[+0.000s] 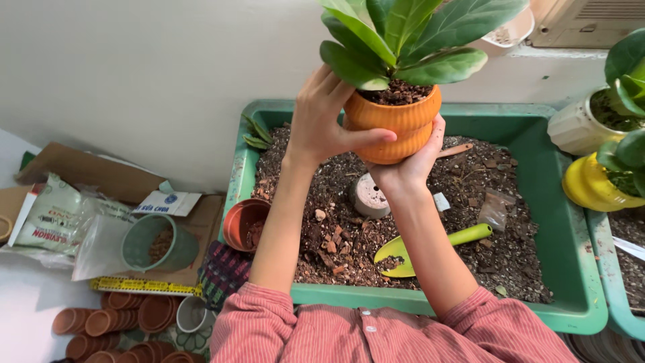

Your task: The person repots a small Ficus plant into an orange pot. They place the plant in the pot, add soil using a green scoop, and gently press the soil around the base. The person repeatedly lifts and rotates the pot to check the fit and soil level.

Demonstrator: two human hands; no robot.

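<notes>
I hold an orange ribbed pot (396, 128) up above a green tray (571, 222) of soil. A plant with broad green leaves (410, 33) grows in the pot, with dark soil at its rim. My left hand (322, 121) wraps the pot's left side, thumb across its front. My right hand (413, 165) cups the pot from underneath and behind. Below the pot, on the soil, lie a small grey upturned pot (368, 196) and a yellow-green trowel (430, 247).
A terracotta pot (243, 223) leans on the tray's left rim. A green cup (158, 243), plastic bags (54, 218), cardboard and stacked small clay pots (114, 326) lie left. White (578, 124) and yellow (591, 185) potted plants stand right, beside a second tray (615, 282).
</notes>
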